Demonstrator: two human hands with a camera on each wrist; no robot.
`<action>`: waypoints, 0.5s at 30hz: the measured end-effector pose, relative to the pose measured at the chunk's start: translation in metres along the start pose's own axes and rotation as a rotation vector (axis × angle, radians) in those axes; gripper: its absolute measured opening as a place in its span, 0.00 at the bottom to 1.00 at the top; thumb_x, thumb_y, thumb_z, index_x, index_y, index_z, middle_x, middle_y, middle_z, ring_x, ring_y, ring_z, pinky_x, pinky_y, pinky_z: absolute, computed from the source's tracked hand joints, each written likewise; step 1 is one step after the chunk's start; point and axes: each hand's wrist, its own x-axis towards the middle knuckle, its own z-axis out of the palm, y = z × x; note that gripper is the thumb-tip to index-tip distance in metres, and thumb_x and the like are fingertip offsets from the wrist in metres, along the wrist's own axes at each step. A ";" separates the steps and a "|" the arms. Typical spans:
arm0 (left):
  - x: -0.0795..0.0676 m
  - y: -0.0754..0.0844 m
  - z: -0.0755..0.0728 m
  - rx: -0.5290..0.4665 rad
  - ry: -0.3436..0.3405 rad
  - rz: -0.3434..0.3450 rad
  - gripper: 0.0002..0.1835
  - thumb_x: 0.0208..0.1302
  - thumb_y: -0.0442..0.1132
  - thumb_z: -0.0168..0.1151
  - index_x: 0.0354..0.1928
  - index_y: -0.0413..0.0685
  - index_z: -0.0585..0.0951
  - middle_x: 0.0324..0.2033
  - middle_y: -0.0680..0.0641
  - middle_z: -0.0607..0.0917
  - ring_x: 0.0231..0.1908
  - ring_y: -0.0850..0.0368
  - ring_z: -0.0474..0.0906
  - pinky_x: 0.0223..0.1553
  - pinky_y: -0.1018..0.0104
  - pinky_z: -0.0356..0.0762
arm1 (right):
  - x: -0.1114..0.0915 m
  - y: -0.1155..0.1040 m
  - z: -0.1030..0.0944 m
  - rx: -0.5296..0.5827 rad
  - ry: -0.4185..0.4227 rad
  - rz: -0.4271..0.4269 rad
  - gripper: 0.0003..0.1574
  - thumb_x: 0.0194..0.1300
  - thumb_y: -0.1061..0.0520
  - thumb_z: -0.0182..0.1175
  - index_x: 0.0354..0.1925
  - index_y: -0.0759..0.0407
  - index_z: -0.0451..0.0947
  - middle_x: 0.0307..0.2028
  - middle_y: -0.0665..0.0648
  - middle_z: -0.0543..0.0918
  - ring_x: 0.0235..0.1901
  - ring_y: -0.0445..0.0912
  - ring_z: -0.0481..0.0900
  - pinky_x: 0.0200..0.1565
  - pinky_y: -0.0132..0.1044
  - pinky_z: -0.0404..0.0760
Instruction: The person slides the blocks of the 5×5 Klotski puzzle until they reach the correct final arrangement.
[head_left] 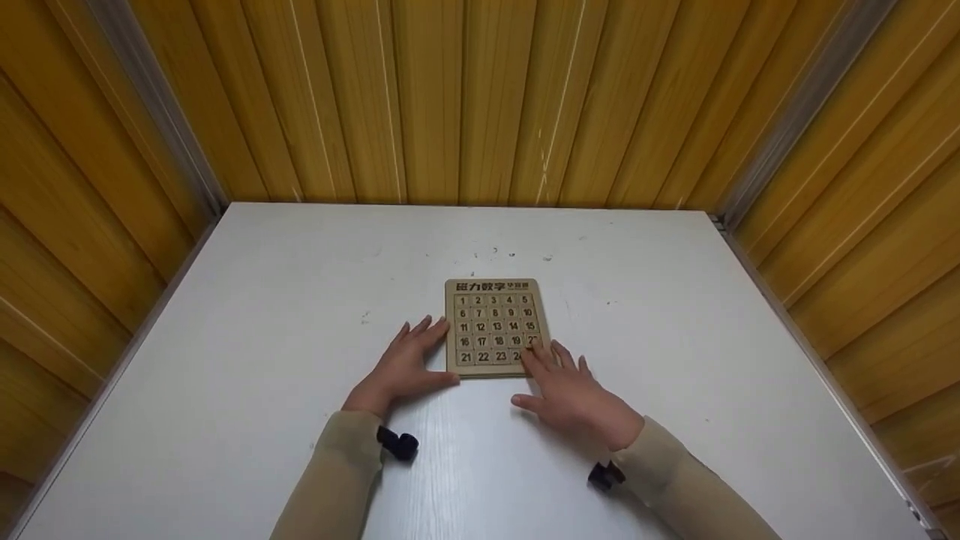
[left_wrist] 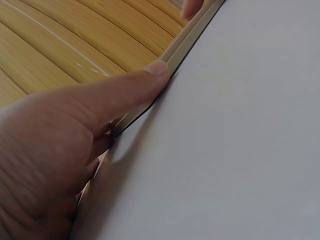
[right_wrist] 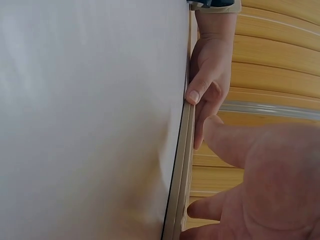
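A wooden number slide puzzle [head_left: 492,370] lies flat on the white table, its numbered tiles in rows that start with 1 at the top left. My left hand [head_left: 405,366] holds its near left corner, thumb along the front edge and index finger against the left side. In the left wrist view the thumb [left_wrist: 135,90] presses on the board's edge [left_wrist: 185,42]. My right hand [head_left: 574,397] rests its fingertips on the tiles at the lower right, thumb apart from the board. These fingers hide the bottom right cell and partly cover tiles 20 and 24.
The white table [head_left: 300,285] spreads around the puzzle, with small dark marks beyond it. Yellow wood-look panels [head_left: 480,97] stand behind and on both sides. Small black devices [head_left: 399,444] are worn at both wrists.
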 end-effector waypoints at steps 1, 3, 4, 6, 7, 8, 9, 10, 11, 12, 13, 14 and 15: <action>0.000 0.000 0.000 -0.001 0.001 0.000 0.55 0.52 0.55 0.79 0.80 0.55 0.61 0.80 0.50 0.62 0.83 0.47 0.47 0.85 0.47 0.38 | 0.001 0.000 0.000 -0.001 0.000 -0.002 0.54 0.74 0.32 0.54 0.83 0.53 0.47 0.84 0.60 0.42 0.83 0.63 0.36 0.78 0.73 0.39; 0.000 0.001 0.000 -0.004 0.009 0.004 0.54 0.52 0.55 0.79 0.80 0.54 0.62 0.79 0.49 0.63 0.82 0.47 0.48 0.85 0.46 0.39 | 0.001 0.001 -0.001 -0.004 0.004 -0.007 0.54 0.74 0.32 0.54 0.83 0.53 0.46 0.84 0.61 0.42 0.83 0.63 0.36 0.78 0.73 0.40; 0.001 0.001 0.000 -0.002 0.008 0.003 0.54 0.53 0.55 0.79 0.80 0.55 0.62 0.79 0.50 0.63 0.82 0.48 0.48 0.85 0.48 0.39 | 0.001 0.001 -0.001 -0.008 0.005 -0.009 0.54 0.74 0.32 0.54 0.83 0.53 0.46 0.84 0.61 0.42 0.83 0.63 0.36 0.78 0.73 0.41; 0.001 0.001 0.000 0.001 0.009 0.003 0.54 0.53 0.56 0.78 0.80 0.55 0.62 0.79 0.51 0.63 0.83 0.49 0.48 0.85 0.49 0.38 | 0.000 0.002 0.000 -0.008 0.008 -0.021 0.55 0.74 0.32 0.54 0.83 0.53 0.45 0.84 0.61 0.41 0.83 0.64 0.37 0.78 0.74 0.42; 0.001 0.001 0.000 0.002 0.009 0.007 0.54 0.53 0.56 0.78 0.80 0.54 0.62 0.79 0.52 0.64 0.82 0.50 0.48 0.85 0.49 0.38 | 0.000 0.002 0.000 -0.008 0.008 -0.027 0.55 0.74 0.32 0.54 0.83 0.53 0.45 0.84 0.61 0.41 0.82 0.64 0.37 0.77 0.74 0.42; 0.002 0.000 0.000 0.007 0.005 0.007 0.54 0.53 0.56 0.78 0.80 0.55 0.61 0.79 0.52 0.64 0.83 0.51 0.48 0.85 0.50 0.38 | -0.001 0.002 0.000 -0.009 0.007 -0.030 0.55 0.74 0.31 0.54 0.83 0.53 0.44 0.84 0.61 0.40 0.82 0.64 0.36 0.78 0.74 0.42; 0.002 0.000 0.001 0.011 0.000 0.006 0.54 0.53 0.56 0.78 0.80 0.55 0.61 0.79 0.53 0.63 0.83 0.52 0.48 0.85 0.51 0.37 | -0.002 0.003 0.000 -0.007 0.005 -0.033 0.56 0.74 0.31 0.54 0.83 0.53 0.43 0.84 0.61 0.39 0.82 0.64 0.36 0.78 0.74 0.42; 0.002 0.000 0.001 0.015 -0.004 0.004 0.55 0.53 0.57 0.77 0.80 0.56 0.60 0.79 0.54 0.63 0.83 0.53 0.47 0.85 0.52 0.36 | -0.002 0.004 0.000 0.000 0.004 -0.036 0.56 0.74 0.31 0.54 0.83 0.53 0.43 0.84 0.61 0.39 0.83 0.64 0.36 0.78 0.74 0.42; 0.003 -0.001 0.001 0.014 -0.005 0.007 0.55 0.53 0.56 0.77 0.80 0.55 0.60 0.79 0.53 0.63 0.83 0.52 0.47 0.85 0.51 0.37 | -0.003 0.005 -0.001 0.007 0.007 -0.039 0.55 0.74 0.32 0.54 0.83 0.53 0.43 0.84 0.61 0.39 0.83 0.64 0.35 0.78 0.74 0.42; 0.003 -0.001 0.002 0.011 -0.003 0.010 0.55 0.53 0.56 0.78 0.80 0.55 0.61 0.79 0.53 0.63 0.83 0.52 0.47 0.85 0.51 0.37 | -0.003 0.006 -0.002 0.017 0.015 -0.041 0.55 0.74 0.32 0.54 0.83 0.53 0.44 0.84 0.62 0.40 0.82 0.64 0.36 0.77 0.74 0.41; 0.003 -0.001 0.002 0.008 -0.003 0.011 0.55 0.53 0.56 0.78 0.80 0.55 0.61 0.79 0.53 0.63 0.83 0.51 0.47 0.85 0.50 0.37 | -0.003 0.007 -0.003 0.026 0.021 -0.039 0.55 0.74 0.32 0.54 0.83 0.53 0.44 0.84 0.61 0.40 0.83 0.64 0.35 0.78 0.74 0.40; 0.003 -0.002 0.002 0.004 -0.002 0.010 0.55 0.53 0.56 0.78 0.80 0.55 0.61 0.79 0.52 0.63 0.83 0.51 0.47 0.85 0.49 0.38 | -0.003 0.008 -0.005 0.040 0.031 -0.038 0.54 0.74 0.33 0.55 0.83 0.53 0.45 0.84 0.61 0.41 0.83 0.64 0.35 0.78 0.74 0.39; 0.003 -0.002 0.002 0.001 -0.001 0.007 0.55 0.53 0.56 0.78 0.80 0.55 0.61 0.79 0.52 0.63 0.83 0.50 0.47 0.85 0.49 0.38 | -0.002 0.010 -0.007 0.053 0.041 -0.037 0.54 0.74 0.33 0.55 0.83 0.53 0.45 0.84 0.61 0.41 0.83 0.64 0.35 0.78 0.74 0.39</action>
